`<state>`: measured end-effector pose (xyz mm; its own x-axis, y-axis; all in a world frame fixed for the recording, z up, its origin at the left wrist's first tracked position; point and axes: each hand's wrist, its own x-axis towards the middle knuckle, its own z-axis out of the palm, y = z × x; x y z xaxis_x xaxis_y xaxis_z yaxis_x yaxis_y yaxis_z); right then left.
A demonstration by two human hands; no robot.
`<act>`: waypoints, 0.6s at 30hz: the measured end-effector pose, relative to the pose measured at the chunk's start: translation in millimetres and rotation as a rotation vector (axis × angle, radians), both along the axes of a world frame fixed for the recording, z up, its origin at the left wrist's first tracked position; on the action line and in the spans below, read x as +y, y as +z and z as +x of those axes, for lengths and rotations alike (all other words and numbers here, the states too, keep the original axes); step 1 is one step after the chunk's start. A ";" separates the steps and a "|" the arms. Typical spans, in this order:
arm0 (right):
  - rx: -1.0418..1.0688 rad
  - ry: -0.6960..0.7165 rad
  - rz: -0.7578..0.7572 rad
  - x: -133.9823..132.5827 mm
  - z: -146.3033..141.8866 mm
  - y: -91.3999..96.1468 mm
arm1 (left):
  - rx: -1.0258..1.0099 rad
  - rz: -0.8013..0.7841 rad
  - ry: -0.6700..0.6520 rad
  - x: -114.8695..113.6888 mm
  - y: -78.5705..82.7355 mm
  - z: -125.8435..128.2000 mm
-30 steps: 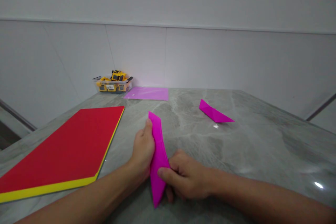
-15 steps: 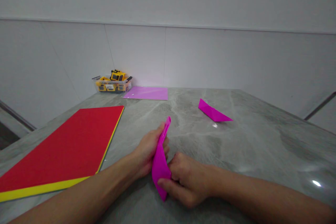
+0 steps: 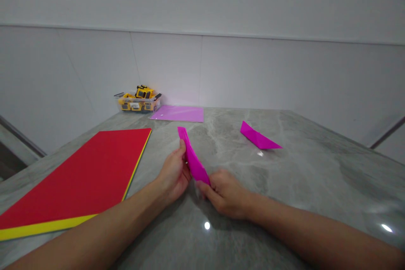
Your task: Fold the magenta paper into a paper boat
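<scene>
Between my hands is a piece of folded magenta paper (image 3: 196, 164), long and narrow, slanting from upper left to lower right above the table. My left hand (image 3: 175, 174) grips its far part, the thumb lying along the near side. Around the lower right end, my right hand (image 3: 223, 192) is closed with thumb and curled fingers; that end is partly hidden. Beyond, to the right, a folded magenta paper boat (image 3: 258, 137) rests on the table, apart from both hands.
Red sheets (image 3: 82, 173) with yellow edges showing beneath lie at left, under my left forearm. A pale purple sheet (image 3: 179, 114) lies at the back, beside a clear plastic box (image 3: 139, 103) of yellow toy vehicles. The grey marbled table (image 3: 300, 185) meets a white wall.
The folded paper has been lifted away from me and tilted, its top now leaning left. My right hand has risen with it, and my left hand has shifted slightly left.
</scene>
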<state>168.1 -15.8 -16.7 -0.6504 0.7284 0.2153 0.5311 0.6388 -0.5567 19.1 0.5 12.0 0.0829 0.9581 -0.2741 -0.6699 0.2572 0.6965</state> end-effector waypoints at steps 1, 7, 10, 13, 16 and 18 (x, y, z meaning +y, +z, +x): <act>-0.039 0.092 0.053 -1.8 -0.5 0.1 | 0.017 -0.031 -0.070 -2.8 2.3 -0.7; -0.118 0.268 0.204 -8.1 -3.7 2.4 | 0.136 -0.032 -0.286 -13.8 9.2 -2.1; -0.029 0.157 0.085 -8.4 -2.8 4.8 | 0.371 0.101 -0.084 -8.5 9.4 -5.5; 0.182 0.037 -0.144 -6.4 -2.0 4.3 | 0.803 0.318 -0.025 -3.5 7.5 -9.3; 0.449 -0.026 -0.407 -3.3 -3.7 0.7 | 1.137 0.560 -0.141 -5.4 3.9 -9.8; 0.605 -0.041 -0.535 -1.6 -5.9 -1.5 | 1.245 0.651 -0.200 -9.0 1.5 -8.6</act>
<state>162.2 -17.5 -18.2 -0.5037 0.8530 0.1367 0.0570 0.1907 -0.9800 10.5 -8.5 13.6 0.2651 0.9407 0.2117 0.4682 -0.3175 0.8246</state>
